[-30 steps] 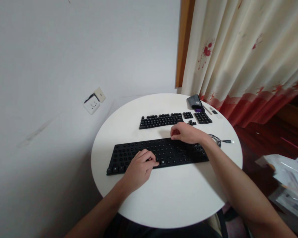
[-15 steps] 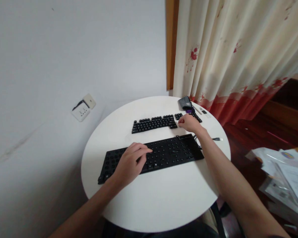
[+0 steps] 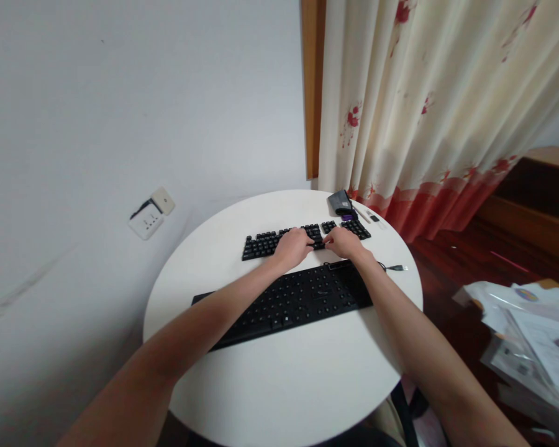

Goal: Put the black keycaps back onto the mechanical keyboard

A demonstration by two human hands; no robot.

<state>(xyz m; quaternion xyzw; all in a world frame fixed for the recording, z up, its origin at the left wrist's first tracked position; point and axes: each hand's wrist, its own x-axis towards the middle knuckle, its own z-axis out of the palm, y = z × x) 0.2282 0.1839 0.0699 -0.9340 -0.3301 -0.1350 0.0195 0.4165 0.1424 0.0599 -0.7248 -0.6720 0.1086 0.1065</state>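
Note:
A black keyboard base (image 3: 302,295), stripped of its keycaps, lies across the white round table (image 3: 279,379). Behind it, loose black keycaps (image 3: 259,245) are laid out in rows like a keyboard. My left hand (image 3: 294,248) reaches over the base to the right end of the main block, its fingers pinched at the dark keycaps there. Just to its right, my right hand (image 3: 343,242) is closed too, fingertips at the same edge, close to my left fingertips. The keycaps in the fingers are small and partly hidden. My left forearm covers the left part of the base.
A grey pouch-like item (image 3: 340,202) stands at the table's back right, beside a purple object (image 3: 347,217) and small items. A cable with a USB plug (image 3: 397,267) lies right of the base. White wall on the left, curtain (image 3: 382,124) behind, plastic-wrapped papers (image 3: 526,329) at the right.
My left hand has left the keyboard base and moved forward and right to the keycap rows, beside my right hand. My right hand stays near the right end of the main block.

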